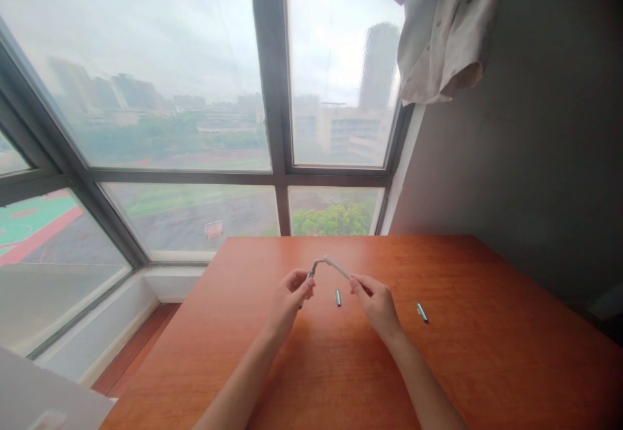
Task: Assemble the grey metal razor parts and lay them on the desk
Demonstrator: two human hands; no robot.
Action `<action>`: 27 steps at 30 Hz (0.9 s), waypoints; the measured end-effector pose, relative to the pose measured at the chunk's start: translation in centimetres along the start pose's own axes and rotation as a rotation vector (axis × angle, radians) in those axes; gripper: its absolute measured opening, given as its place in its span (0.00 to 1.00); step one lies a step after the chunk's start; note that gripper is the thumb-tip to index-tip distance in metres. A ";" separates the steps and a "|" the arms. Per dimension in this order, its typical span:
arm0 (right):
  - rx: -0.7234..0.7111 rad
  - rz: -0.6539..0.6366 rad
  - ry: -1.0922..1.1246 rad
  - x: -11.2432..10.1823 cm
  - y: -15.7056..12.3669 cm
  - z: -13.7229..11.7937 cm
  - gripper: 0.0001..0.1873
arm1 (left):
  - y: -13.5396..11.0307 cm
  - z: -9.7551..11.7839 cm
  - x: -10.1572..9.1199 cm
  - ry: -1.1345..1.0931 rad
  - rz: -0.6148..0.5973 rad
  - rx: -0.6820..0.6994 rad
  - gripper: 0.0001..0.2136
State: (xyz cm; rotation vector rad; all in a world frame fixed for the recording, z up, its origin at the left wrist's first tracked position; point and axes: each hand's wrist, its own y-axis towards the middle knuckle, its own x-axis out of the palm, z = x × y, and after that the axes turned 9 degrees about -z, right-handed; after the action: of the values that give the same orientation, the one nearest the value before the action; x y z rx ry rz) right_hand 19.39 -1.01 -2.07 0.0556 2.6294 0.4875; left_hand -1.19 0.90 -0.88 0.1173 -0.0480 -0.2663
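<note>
My left hand (291, 297) is closed, thumb and fingers pinching a narrow grey, metallic-looking piece (314, 266) that bends at its top. In my right hand (374, 300), closed as well, is a slim pale rod (337, 266) slanting up to the left. The rod's upper end meets the tip of the grey piece above the table; whether they are joined I cannot tell. Between and just beyond my wrists lies a short teal pen cap or similar small piece (337, 297). A second such teal piece (422, 312) rests right of my right hand.
Both hands are over a reddish-brown wooden table (331, 378). Behind it stand tall windows with a grey frame (280, 177). A dark wall (511, 157) rises on the right, and a pale spotted cloth (448, 34) hangs at the upper right.
</note>
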 end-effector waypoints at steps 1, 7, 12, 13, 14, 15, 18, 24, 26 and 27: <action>0.003 0.000 0.007 0.0 0.0 0.1 0.22 | 0.0 0.0 0.0 -0.004 0.002 0.001 0.12; -0.035 -0.029 0.032 0.1 -0.1 -0.2 0.20 | 0.0 -0.1 0.2 -0.005 -0.027 0.008 0.09; -0.060 -0.051 0.004 0.2 -0.2 -0.2 0.18 | 0.3 -0.3 0.3 -0.012 -0.026 -0.032 0.11; -0.057 -0.047 0.002 0.2 -0.1 -0.1 0.18 | 0.4 -0.3 0.3 -0.015 -0.026 -0.036 0.12; -0.054 -0.043 0.001 0.2 -0.1 -0.1 0.18 | 0.4 -0.4 0.3 -0.019 -0.025 -0.038 0.12; -0.051 -0.038 -0.001 0.1 -0.1 -0.1 0.18 | 0.4 -0.4 0.3 -0.022 -0.023 -0.041 0.12; -0.048 -0.034 -0.013 0.1 -0.1 0.0 0.18 | 0.3 -0.6 0.3 -0.018 -0.007 -0.048 0.13; -0.029 -0.019 -0.046 0.0 0.0 0.3 0.18 | 0.2 -0.7 -0.1 -0.012 -0.003 -0.033 0.13; -0.036 -0.015 -0.043 0.0 0.0 0.3 0.18 | 0.2 -0.6 0.0 -0.025 -0.002 -0.040 0.14; -0.043 -0.015 -0.041 0.0 0.0 0.2 0.18 | 0.2 -0.6 0.1 -0.034 -0.007 -0.050 0.14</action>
State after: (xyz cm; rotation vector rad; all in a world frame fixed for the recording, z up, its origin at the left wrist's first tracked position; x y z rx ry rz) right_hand 19.47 -0.91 -2.26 0.0312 2.5763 0.5322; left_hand -1.02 1.16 -1.43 0.0632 -0.0751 -0.2768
